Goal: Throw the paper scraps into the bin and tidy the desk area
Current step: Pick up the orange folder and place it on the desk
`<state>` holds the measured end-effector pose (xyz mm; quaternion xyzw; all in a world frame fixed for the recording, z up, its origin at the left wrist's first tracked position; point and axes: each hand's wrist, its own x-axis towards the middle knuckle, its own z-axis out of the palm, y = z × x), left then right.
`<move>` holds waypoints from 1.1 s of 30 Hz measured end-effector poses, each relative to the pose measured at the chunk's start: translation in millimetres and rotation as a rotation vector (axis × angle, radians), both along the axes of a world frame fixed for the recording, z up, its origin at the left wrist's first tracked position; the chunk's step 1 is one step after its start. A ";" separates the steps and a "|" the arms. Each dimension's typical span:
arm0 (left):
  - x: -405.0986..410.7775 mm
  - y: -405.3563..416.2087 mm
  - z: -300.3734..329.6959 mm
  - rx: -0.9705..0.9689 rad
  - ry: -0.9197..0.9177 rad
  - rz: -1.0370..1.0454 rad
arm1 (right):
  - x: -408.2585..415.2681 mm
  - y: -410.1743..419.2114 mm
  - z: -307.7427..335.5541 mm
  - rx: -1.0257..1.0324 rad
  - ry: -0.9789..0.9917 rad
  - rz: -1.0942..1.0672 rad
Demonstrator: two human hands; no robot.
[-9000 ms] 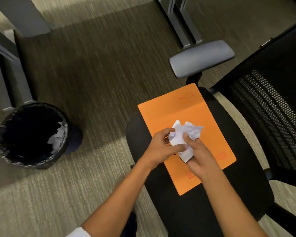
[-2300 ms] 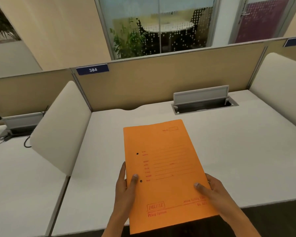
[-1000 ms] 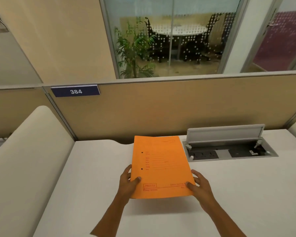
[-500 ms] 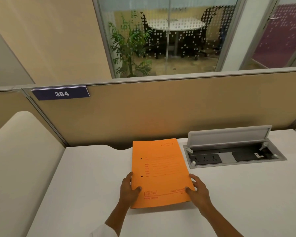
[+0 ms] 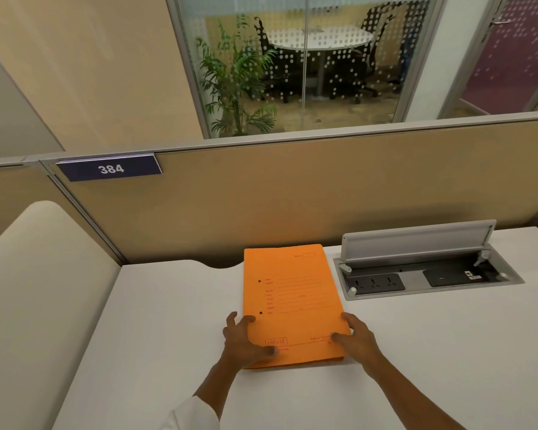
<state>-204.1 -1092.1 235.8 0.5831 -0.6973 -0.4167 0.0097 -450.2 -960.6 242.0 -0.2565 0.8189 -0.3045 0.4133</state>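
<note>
An orange paper folder (image 5: 289, 302) lies flat on the white desk (image 5: 432, 352), its far edge close to the beige partition. My left hand (image 5: 246, 342) holds the folder's near left corner, thumb on top. My right hand (image 5: 356, 339) grips the near right corner, thumb on the cover. No paper scraps and no bin are in view.
An open power socket box (image 5: 426, 274) with its grey lid raised sits in the desk just right of the folder. The beige partition (image 5: 323, 193) with a blue "384" plate (image 5: 109, 168) closes the back. A cream side divider (image 5: 38, 290) stands at left.
The folder has come down flat onto the desk and sits a little closer to the partition. Both hands stay on its near corners.
</note>
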 end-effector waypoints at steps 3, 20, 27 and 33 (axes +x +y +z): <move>-3.4 2.0 1.4 -0.073 -0.076 -0.012 | 0.8 0.2 -0.1 0.081 0.046 0.091; -11.3 24.5 -0.4 0.034 -0.125 -0.389 | 19.2 9.5 -10.1 0.276 0.511 0.746; -10.7 24.7 -1.9 0.069 -0.211 -0.443 | 15.8 9.4 -16.1 0.328 0.530 0.853; -13.0 38.0 22.9 0.041 0.002 -0.286 | 16.5 25.3 -5.1 0.324 0.572 0.868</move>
